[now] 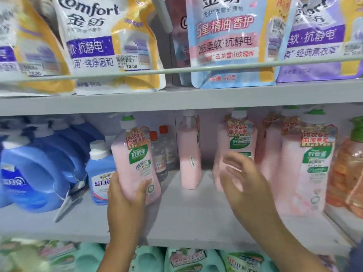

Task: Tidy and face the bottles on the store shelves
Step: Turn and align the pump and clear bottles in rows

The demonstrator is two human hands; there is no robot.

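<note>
Nearest, along the bottom edge, teal refill packs (188,260) fill the lowest shelf, blurred. Above them, at the front edge of the middle shelf (196,218), the left hand (125,195) grasps a pink bottle (135,163) low on its body, thumb across the front and fingers wrapped behind; the bottle leans slightly and its label faces outward. The right hand (243,179) is raised over the shelf with fingers spread and released, holding nothing; it is motion-blurred, so whether it touches the pink bottle behind it (238,140) is hard to tell. At the shelf's right end stands another pink bottle facing front (312,165), with an orange bottle (351,173) just beside it. Toward the left end are a small blue bottle (100,171) and large blue jugs (37,169). Farther back, a pink pump bottle (189,154) stands side-on near the back wall, with clear bottles (163,152) to its left. On the top shelf, softener pouches (225,40) stand behind a rail.
</note>
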